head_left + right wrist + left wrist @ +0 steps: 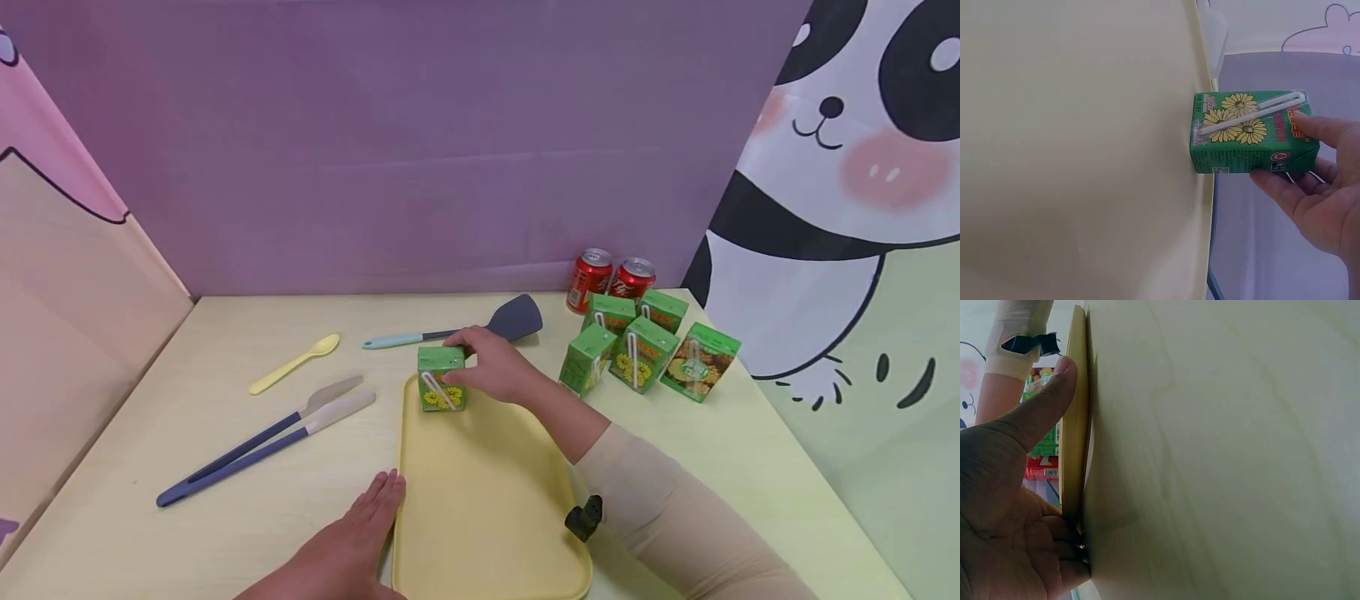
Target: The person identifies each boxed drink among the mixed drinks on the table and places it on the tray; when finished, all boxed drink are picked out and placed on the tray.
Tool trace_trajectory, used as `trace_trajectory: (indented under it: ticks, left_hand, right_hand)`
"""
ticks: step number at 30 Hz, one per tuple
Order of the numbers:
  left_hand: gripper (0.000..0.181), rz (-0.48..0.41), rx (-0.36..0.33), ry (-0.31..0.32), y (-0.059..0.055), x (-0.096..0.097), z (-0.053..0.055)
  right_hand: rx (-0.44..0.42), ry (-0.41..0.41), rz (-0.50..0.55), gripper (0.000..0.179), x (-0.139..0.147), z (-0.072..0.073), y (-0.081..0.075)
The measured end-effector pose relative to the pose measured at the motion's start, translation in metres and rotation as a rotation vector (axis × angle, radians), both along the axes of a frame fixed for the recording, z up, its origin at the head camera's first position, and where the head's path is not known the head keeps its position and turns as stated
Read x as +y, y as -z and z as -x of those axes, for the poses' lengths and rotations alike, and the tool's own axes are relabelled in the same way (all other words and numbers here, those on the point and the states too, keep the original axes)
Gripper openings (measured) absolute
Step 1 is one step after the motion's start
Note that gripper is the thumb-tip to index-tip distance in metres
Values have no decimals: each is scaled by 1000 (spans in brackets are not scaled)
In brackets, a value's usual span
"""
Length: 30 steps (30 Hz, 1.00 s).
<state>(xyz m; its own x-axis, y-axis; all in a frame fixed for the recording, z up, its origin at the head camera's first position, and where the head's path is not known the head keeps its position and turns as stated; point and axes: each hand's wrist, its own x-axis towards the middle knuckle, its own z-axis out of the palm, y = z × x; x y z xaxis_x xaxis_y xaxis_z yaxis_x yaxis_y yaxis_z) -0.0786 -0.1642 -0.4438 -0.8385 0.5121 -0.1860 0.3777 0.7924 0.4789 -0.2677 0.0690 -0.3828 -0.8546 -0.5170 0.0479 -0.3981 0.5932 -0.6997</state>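
Note:
In the head view my right hand [491, 364] grips a green juice box [441, 392] by its upper part, thumb on the front and fingers behind. The box stands upright at the far left corner of a yellow tray [487, 500]. Yellow flowers and a white straw show on its front in the right wrist view, where its base [1200, 134] meets the tray surface. My left hand [356, 529] lies along the tray's left edge, fingers straight and touching the rim. From the left wrist view, the thumb [1054, 394] rests against the tray's side.
Several more green juice boxes [643, 354] stand at the right, in front of two red cans [592, 279]. Behind the tray lies a dark spatula [513, 318] with a pale handle. A yellow spoon [296, 364] and blue-handled tongs [262, 442] lie at the left.

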Motion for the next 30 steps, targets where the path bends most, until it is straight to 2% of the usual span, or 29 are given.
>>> trace_trajectory:
  ticks: [5,8,13,19,23,28,30]
  left_hand:
    - [134,22,-15,-12,-1,2,-1]
    - [135,33,-42,-25,-1,3,-1]
    - [135,24,-45,-28,1,4,-1]
    - [136,31,-83,-62,2,4,0]
    - [135,25,-72,-57,4,4,-1]
    - [134,15,-46,-47,5,4,-1]
    - [135,16,-46,-46,6,4,-1]
  right_hand:
    - [-2,-24,-1,49,-2,-1,2]
    - [-25,-56,0,57,2,1,3]
    - [-37,-60,42,64,21,3,-10]
    - [-5,-20,9,59,65,5,-41]
    - [12,12,-39,59,101,6,-58]
    - [25,106,-134,60,144,9,-66]
    - [17,121,-187,62,158,9,-66]
